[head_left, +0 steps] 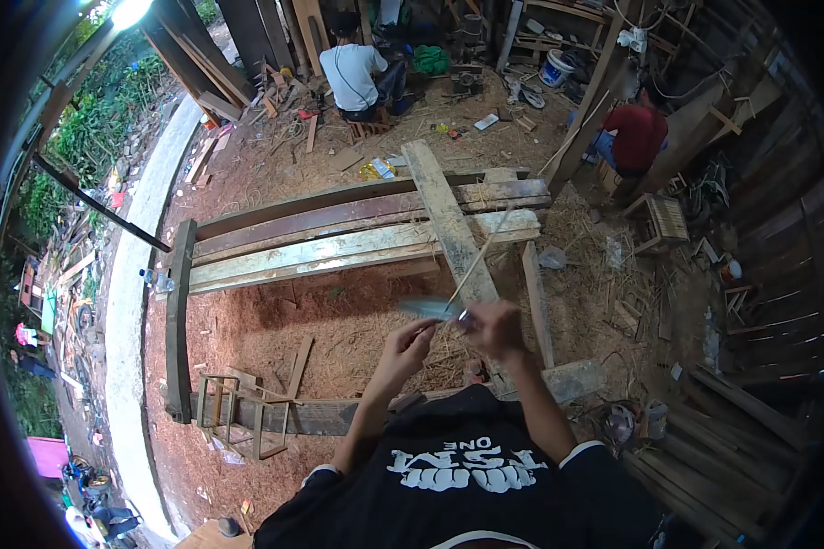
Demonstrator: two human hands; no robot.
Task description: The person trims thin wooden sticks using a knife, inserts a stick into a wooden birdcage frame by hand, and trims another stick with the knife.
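Left hand (408, 349): fingers clamped on the near end of a thin strip (472, 267), which points far and slightly right. Right hand (493, 329): fingers closed around the handle of a knife (423, 309), blade across the strip by the left hand; motion-blurred, contact can't be confirmed. Directly beyond: pale board (438, 210) lying across long planks (316, 245), under the strip's line. Small wooden frames (247, 416) near left, against a dark beam. Ground (247, 316) reddish, littered with shavings and offcuts. Concrete strip (126, 320) along the left. Two people seated far off: white shirt (352, 78) far centre, dark red shirt (635, 137) far right. Containers: clear bottles (160, 282) at left, white-blue bucket (556, 69) far right; contents unclear.
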